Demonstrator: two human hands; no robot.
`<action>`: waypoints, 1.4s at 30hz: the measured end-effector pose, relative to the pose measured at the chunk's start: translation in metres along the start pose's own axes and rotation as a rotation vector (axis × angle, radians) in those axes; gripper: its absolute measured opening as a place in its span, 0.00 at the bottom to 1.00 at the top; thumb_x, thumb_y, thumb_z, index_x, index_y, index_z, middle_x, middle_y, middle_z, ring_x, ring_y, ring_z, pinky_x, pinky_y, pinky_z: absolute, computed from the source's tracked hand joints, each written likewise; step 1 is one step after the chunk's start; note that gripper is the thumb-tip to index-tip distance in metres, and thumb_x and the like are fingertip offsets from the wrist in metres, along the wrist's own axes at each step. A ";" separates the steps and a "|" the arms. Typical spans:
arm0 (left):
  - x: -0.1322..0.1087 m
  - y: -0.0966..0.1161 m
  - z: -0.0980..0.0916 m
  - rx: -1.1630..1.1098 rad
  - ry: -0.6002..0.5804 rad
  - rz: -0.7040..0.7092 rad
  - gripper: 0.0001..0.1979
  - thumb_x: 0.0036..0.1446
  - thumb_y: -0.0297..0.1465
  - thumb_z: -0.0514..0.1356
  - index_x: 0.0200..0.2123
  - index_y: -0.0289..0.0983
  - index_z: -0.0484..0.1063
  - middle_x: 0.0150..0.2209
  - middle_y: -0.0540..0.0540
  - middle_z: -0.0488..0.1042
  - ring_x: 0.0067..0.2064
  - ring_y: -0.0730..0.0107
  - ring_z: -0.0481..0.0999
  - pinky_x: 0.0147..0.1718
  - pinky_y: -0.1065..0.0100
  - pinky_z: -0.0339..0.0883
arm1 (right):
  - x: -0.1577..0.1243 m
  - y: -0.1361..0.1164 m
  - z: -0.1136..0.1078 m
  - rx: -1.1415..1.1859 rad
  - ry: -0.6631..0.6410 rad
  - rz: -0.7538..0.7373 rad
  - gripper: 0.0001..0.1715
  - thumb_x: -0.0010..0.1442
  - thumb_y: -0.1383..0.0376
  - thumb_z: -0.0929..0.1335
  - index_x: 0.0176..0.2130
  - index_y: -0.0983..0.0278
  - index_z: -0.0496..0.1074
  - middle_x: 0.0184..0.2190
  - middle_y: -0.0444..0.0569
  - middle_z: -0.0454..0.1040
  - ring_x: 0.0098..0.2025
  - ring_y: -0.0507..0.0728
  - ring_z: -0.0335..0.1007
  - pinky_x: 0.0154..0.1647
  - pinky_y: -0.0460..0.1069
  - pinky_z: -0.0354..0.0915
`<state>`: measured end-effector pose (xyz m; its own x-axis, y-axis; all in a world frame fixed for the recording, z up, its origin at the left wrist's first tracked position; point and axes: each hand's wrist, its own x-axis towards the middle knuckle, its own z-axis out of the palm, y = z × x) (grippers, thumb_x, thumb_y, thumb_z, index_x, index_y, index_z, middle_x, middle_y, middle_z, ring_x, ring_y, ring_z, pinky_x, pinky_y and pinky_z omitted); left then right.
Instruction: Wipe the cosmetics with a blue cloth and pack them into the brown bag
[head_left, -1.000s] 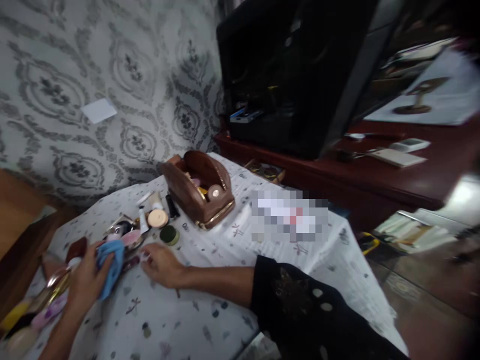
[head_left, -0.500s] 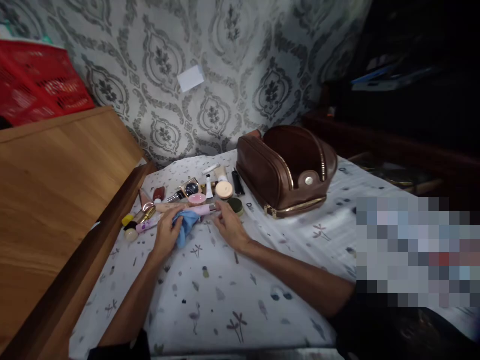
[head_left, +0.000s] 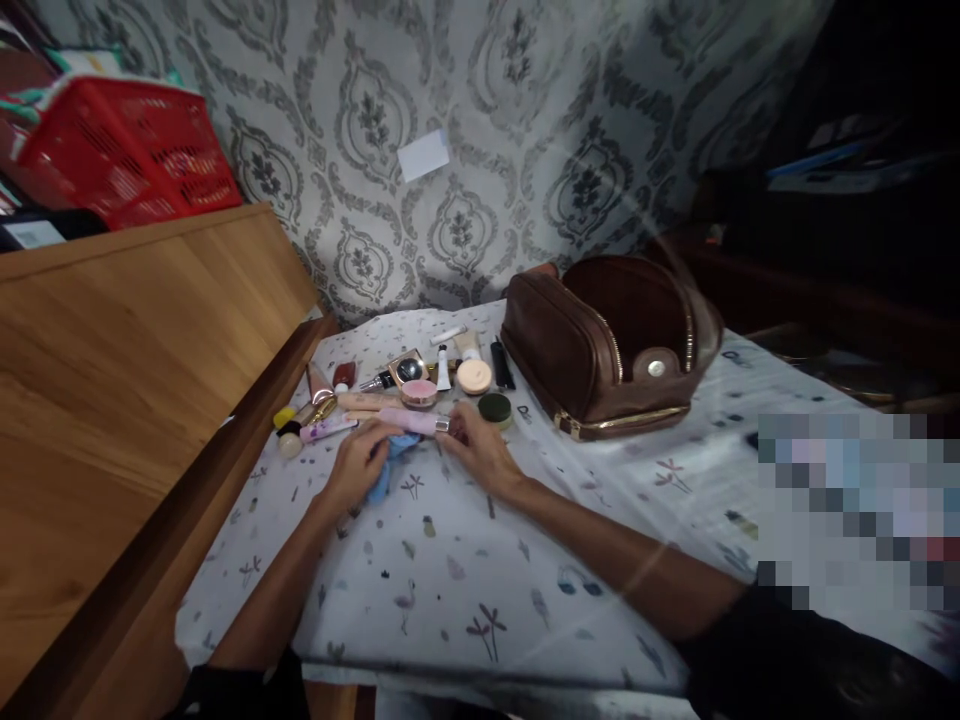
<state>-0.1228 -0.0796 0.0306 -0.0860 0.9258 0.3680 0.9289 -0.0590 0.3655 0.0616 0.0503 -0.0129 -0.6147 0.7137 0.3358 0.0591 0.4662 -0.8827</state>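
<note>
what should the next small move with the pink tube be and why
Probably slide the blue cloth along the pink tube: the left hand holds the cloth right by it, and the right hand holds its silver end.

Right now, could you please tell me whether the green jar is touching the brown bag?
Apart: the head view shows printed cloth between the green jar and the brown bag.

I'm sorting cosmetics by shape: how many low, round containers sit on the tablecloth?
3: a pink-topped one behind the pink tube; a beige-topped one farther right; a dark-green-lidded one just beyond the right hand. Others may be hidden.
</note>
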 end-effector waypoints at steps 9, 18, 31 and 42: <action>0.013 0.027 0.021 0.444 -0.192 -0.182 0.30 0.57 0.21 0.51 0.63 0.40 0.62 0.55 0.39 0.71 0.47 0.57 0.76 0.42 0.63 0.69 | -0.001 -0.002 -0.003 0.465 0.119 0.092 0.22 0.54 0.51 0.69 0.35 0.59 0.56 0.26 0.42 0.71 0.27 0.55 0.72 0.27 0.49 0.66; -0.023 0.028 0.005 0.136 -0.034 -0.097 0.14 0.58 0.23 0.51 0.38 0.39 0.75 0.39 0.45 0.73 0.42 0.63 0.74 0.45 0.64 0.68 | -0.035 -0.005 -0.027 -0.098 -0.124 -0.021 0.05 0.57 0.66 0.67 0.36 0.61 0.65 0.27 0.42 0.69 0.29 0.53 0.65 0.31 0.47 0.59; -0.009 0.065 0.045 0.007 -0.020 0.354 0.27 0.61 0.23 0.51 0.64 0.35 0.57 0.56 0.34 0.66 0.58 0.55 0.67 0.57 0.52 0.66 | -0.031 -0.002 -0.031 -0.305 -0.117 -0.094 0.07 0.55 0.71 0.67 0.36 0.62 0.70 0.35 0.49 0.74 0.40 0.58 0.70 0.42 0.50 0.64; 0.004 0.024 0.036 0.346 0.078 0.218 0.14 0.57 0.19 0.53 0.43 0.37 0.74 0.47 0.40 0.74 0.49 0.55 0.69 0.49 0.54 0.69 | -0.032 -0.004 -0.033 -0.306 -0.113 -0.085 0.06 0.55 0.68 0.71 0.37 0.61 0.72 0.33 0.48 0.75 0.35 0.57 0.71 0.36 0.50 0.65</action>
<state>-0.0882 -0.0641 0.0103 0.1111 0.8739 0.4733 0.9935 -0.1090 -0.0319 0.1072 0.0424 -0.0089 -0.7100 0.6109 0.3503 0.2264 0.6690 -0.7080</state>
